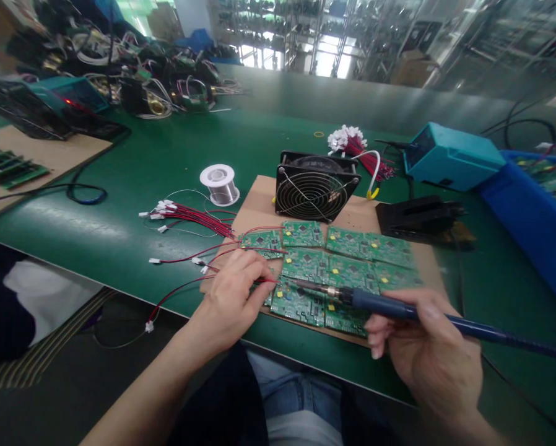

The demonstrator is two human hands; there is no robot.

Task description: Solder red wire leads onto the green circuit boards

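My right hand (433, 350) grips a blue-handled soldering iron (380, 303), its tip pointing left over the circuit boards (308, 303). Pinched between thumb and fingers of my left hand (236, 291) is a red wire (266, 280), its end close to the iron's tip; whether they touch I cannot tell. The green boards lie in rows on a brown board (259, 192). Several red and black wires with white plugs run left from the boards, and one plug (149, 326) hangs past the table edge. My left hand covers part of the leftmost boards.
Behind the boards stands a black fan (317, 186). A solder spool (220, 184) and a wire bundle (194, 217) lie left of it. To the right are a black iron stand (417, 217), a teal soldering station (452, 156) and a blue bin (533, 210). Another wire bundle (359, 148) lies behind.
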